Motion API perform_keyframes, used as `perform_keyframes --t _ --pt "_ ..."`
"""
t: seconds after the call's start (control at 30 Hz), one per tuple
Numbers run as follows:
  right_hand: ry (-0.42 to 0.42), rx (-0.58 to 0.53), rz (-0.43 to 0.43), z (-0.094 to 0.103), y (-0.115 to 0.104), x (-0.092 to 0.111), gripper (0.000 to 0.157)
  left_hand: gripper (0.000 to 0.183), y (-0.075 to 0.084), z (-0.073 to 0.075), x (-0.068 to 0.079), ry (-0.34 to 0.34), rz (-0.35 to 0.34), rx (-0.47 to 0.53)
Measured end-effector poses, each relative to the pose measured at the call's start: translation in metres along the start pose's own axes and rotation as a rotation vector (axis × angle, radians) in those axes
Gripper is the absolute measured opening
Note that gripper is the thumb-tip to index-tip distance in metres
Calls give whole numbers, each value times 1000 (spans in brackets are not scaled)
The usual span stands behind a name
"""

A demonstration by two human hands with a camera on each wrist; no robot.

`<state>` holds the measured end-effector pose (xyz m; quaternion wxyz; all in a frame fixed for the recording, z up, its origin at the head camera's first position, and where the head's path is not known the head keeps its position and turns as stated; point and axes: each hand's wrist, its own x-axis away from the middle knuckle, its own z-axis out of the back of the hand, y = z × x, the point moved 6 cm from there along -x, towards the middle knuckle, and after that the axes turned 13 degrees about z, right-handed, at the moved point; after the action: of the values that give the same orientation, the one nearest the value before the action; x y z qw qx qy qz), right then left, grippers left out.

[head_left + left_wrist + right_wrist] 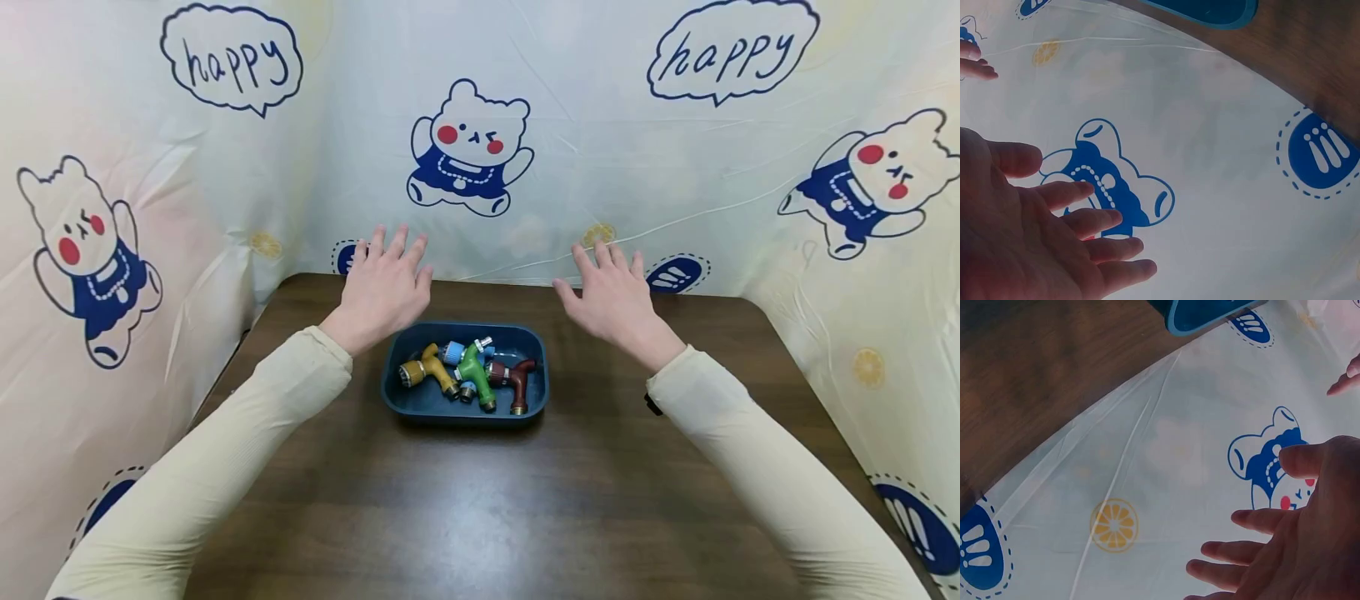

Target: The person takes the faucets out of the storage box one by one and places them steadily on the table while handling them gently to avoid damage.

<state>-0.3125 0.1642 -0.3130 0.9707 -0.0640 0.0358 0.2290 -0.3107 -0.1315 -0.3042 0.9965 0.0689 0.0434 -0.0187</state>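
Observation:
In the head view my left hand [384, 287] is held out over the back left of the table, its fingers spread and nothing in it. My right hand [611, 296] reaches out likewise on the other side, also holding nothing. A dark blue tray [465, 413] sits between and below them. Inside lie several tap-shaped fittings with metallic ends: a yellow one [432, 367] at the left, a green one [471, 371] on top of a blue one [453, 353], and a dark red one [519, 383] at the right. The green fitting partly hides the blue.
The brown wooden table [465, 517] carries the tray near its back edge. A pale printed curtain [585, 167] with bears and the word happy encloses the back and both sides. A small black object [653, 405] shows at the right cuff.

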Motion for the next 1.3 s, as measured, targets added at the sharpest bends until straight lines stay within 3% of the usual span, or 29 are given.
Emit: perform_keyframes --t 0.3,0.53,0.77,1.3 --pt "1 0 5 -4 -3 -2 75 61 0 1 0 -13 7 0" --pt "-14 -19 17 -5 -7 -2 74 59 -1 -1 3 -24 -6 56" --pt "-28 -37 22 -4 -11 -2 76 55 -1 -2 7 8 -24 78" --pt "-45 -111 41 -10 -21 -5 76 52 -10 -11 7 -30 21 95"
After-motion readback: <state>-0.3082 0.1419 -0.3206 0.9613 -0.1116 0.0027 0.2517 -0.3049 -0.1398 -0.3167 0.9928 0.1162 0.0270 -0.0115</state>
